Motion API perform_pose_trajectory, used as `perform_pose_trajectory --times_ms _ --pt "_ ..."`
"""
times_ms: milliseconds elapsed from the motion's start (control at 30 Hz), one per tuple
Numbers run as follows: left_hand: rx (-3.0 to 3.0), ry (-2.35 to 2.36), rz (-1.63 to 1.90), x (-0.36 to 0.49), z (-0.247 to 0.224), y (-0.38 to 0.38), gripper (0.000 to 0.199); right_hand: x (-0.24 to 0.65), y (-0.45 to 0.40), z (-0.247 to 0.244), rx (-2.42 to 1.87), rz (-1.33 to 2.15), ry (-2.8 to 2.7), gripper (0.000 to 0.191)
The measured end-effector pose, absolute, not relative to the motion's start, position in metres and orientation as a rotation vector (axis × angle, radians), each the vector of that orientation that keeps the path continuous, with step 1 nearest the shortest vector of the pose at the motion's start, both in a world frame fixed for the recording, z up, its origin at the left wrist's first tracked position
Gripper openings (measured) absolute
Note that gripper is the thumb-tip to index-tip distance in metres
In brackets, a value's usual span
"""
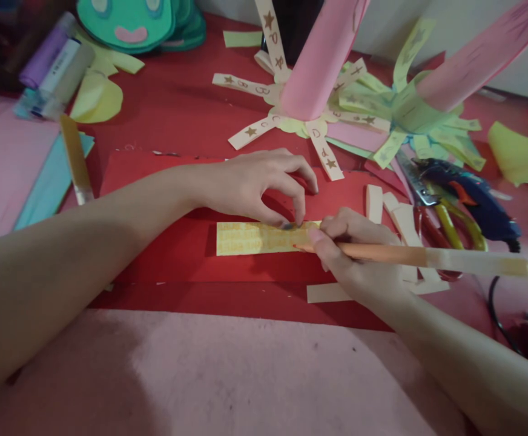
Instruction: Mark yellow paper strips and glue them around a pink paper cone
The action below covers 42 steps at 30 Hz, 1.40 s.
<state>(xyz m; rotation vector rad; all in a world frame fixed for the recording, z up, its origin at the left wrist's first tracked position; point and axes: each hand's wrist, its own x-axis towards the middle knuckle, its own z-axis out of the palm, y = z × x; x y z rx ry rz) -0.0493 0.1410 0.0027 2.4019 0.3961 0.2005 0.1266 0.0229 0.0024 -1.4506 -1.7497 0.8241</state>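
Note:
A yellow paper strip lies on a red sheet, with rows of orange marks drawn across it. My left hand arches over the strip, thumb and index fingertip together at its upper edge, the other fingers curled above the red sheet. In my right hand is an orange felt-tip pen, gripped near its tip. The pen's tip touches or nearly touches the strip, and its long barrel slants away to the right. My right fingers cover the strip's right end.
Pink paper tubes with lettered paper strips around their bases stand at the back. Scissors, a blue glue gun and pale strips lie right. At left are another marker, a purple roll and a green cutout face.

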Motion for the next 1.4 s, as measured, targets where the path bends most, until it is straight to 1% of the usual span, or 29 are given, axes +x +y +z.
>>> perform_pose_trajectory --times_ms 267,400,733,900,1133,1400 --pt "2.395 0.409 0.194 -0.0488 0.0033 0.1407 0.014 0.1267 0.0235 0.0028 -1.487 0.771 -1.731 0.032" --pt "2.391 0.404 0.2 -0.0489 0.0029 0.1412 0.014 0.1271 0.0238 0.0028 -1.44 0.771 -1.741 0.034" --pt "2.374 0.41 0.186 -0.0487 0.005 0.1405 0.012 0.1242 0.0213 0.0028 -1.491 0.675 -1.715 0.03" --pt "2.384 0.413 0.184 -0.0488 0.0048 0.1405 0.013 0.1256 0.0217 0.0016 -1.484 0.684 -1.717 0.03" --pt "2.387 0.408 0.188 -0.0493 0.0042 0.1407 0.014 0.1285 0.0226 0.0005 -1.427 0.795 -1.72 0.031" --pt "2.383 0.408 0.196 -0.0493 0.0035 0.141 0.014 0.1262 0.0219 0.0021 -1.485 0.743 -1.724 0.031"
